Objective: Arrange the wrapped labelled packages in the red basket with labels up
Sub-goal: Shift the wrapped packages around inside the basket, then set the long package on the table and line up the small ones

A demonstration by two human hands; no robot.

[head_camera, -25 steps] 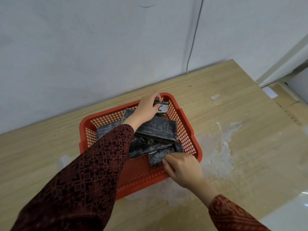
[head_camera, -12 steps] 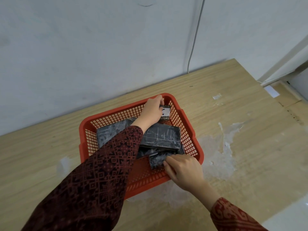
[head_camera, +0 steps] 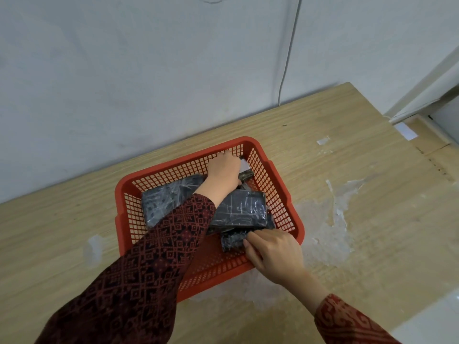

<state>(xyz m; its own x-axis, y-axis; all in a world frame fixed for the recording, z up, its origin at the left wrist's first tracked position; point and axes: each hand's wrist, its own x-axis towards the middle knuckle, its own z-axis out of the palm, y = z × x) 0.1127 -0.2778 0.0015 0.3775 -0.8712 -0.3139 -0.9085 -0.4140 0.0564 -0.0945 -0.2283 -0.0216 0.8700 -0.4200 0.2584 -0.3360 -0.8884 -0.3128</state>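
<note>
A red mesh basket stands on the wooden table and holds several dark packages wrapped in clear film. My left hand reaches into the far right corner and grips a small package with a white label showing beside my fingers. A larger dark package lies across the middle, and another lies at the left, partly under my sleeve. My right hand is at the near right rim, fingers closed on the edge of a small dark package.
The wooden table meets a white wall at the back, with a thin cable running down it. Patches of peeled tape residue mark the surface right of the basket. The table's right edge borders a white frame.
My left hand has pushed the labelled package further into the basket's far right corner. My right hand stays on the small package at the near rim.
</note>
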